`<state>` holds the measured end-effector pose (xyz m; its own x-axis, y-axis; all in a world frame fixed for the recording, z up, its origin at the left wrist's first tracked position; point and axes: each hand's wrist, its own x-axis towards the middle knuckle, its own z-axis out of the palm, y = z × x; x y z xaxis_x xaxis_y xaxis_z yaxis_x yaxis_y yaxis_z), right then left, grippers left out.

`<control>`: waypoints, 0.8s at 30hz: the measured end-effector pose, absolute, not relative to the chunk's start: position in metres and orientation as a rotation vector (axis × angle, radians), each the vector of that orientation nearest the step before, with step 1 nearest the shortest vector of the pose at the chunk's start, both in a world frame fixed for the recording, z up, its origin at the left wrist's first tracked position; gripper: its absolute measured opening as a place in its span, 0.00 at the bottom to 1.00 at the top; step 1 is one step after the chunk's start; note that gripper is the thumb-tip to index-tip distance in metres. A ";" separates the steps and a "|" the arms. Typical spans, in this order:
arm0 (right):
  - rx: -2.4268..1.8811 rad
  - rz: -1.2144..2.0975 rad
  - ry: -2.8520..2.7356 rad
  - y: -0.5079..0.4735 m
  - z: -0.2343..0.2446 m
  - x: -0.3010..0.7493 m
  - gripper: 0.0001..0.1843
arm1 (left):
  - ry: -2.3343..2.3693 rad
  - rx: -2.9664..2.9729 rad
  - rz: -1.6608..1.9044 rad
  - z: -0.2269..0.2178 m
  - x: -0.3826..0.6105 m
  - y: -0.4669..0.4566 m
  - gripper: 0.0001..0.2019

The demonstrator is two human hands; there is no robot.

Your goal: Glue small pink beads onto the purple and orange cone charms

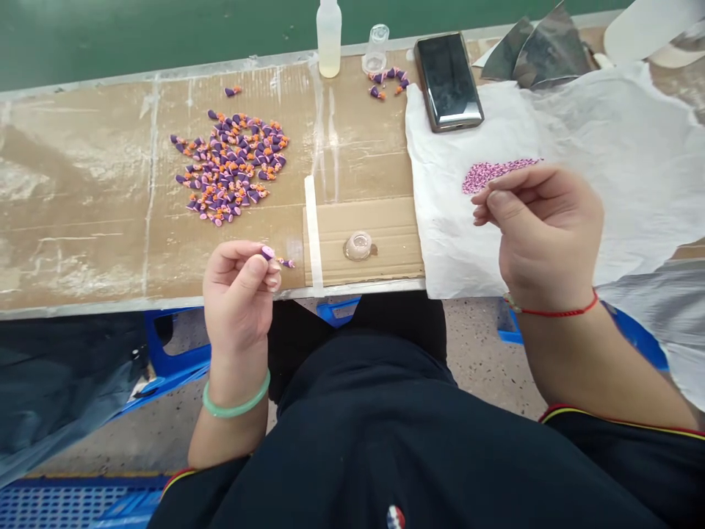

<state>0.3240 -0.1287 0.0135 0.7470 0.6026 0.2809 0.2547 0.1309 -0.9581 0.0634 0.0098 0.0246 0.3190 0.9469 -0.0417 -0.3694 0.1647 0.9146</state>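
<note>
We cannot tell if our right hand [543, 235] pinches anything; the pink beads [499, 175] are too small to count, and the top edge cuts off the plastic bottle [329, 37].

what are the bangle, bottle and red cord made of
The bangle looks like polished jade or glass: smooth, glossy, pale green. The bottle seems translucent plastic, going by its milky wall. The red cord looks like matte thread, too fine to tell more.

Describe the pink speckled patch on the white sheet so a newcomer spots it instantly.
At the right end of the bench, find the crumpled white sheet. Just above the right hand lies a patch of tiny pink grains, far finer than the purple-and-orange pieces on the bench.
</note>
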 end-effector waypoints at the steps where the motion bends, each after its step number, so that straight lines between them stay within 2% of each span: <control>1: -1.465 0.271 -0.763 -0.131 0.013 0.327 0.04 | 0.745 0.981 1.068 0.024 0.064 0.009 0.15; 3: -1.536 0.210 -0.802 -0.135 0.011 0.338 0.01 | 0.756 0.993 1.058 0.024 0.063 0.008 0.15; 8: -1.892 -0.019 -0.990 -0.149 0.006 0.391 0.03 | 0.752 1.001 1.028 0.019 0.060 0.006 0.14; 15: -2.120 -0.028 -1.463 -0.134 -0.009 0.410 0.04 | 0.746 1.037 0.981 0.016 0.070 0.001 0.14; 24: -2.200 -0.057 -1.497 -0.124 -0.017 0.411 0.02 | 0.752 1.028 0.943 0.007 0.062 -0.001 0.12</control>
<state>0.4109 -0.1240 -0.0172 0.4019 0.8676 0.2928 0.8872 -0.2899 -0.3589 0.0620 -0.0009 0.0073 0.4127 0.9071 -0.0825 -0.2830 0.2138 0.9350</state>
